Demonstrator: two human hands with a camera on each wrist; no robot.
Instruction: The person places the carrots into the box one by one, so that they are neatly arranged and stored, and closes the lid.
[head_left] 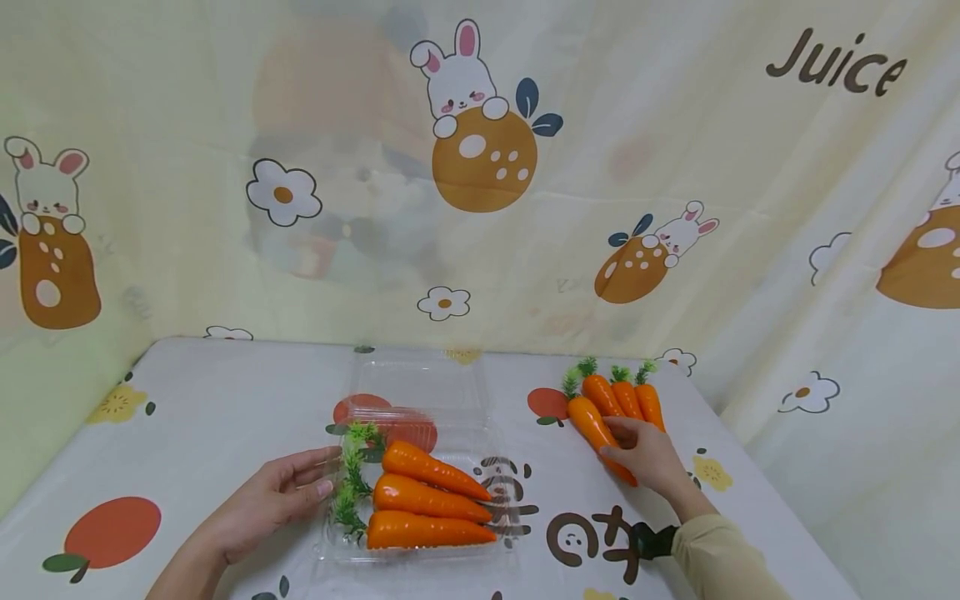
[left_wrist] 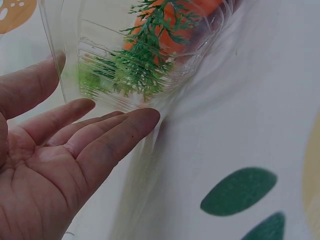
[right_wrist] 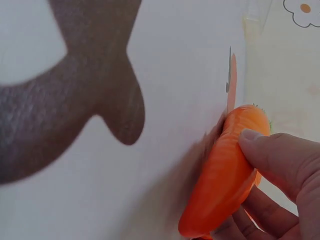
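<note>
A clear plastic clamshell box (head_left: 420,557) lies with its lid folded back on the table. Three toy carrots (head_left: 431,497) are side by side in it, green tops to the left and tips to the right. My left hand (head_left: 281,500) is at the box's left wall, fingers extended; in the left wrist view its fingertips (left_wrist: 145,118) are right at the clear plastic by the green tops. At the right, my right hand (head_left: 647,457) grips another orange carrot (head_left: 588,421), thumb on one side and fingers on the other, as the right wrist view shows.
Three more carrots (head_left: 649,407) lie close beyond the right hand, their tops toward the back. The transparent lid (head_left: 420,379) reaches toward the back edge. A printed white cloth (head_left: 225,400) covers the table, and a patterned curtain (head_left: 360,275) hangs behind and around it.
</note>
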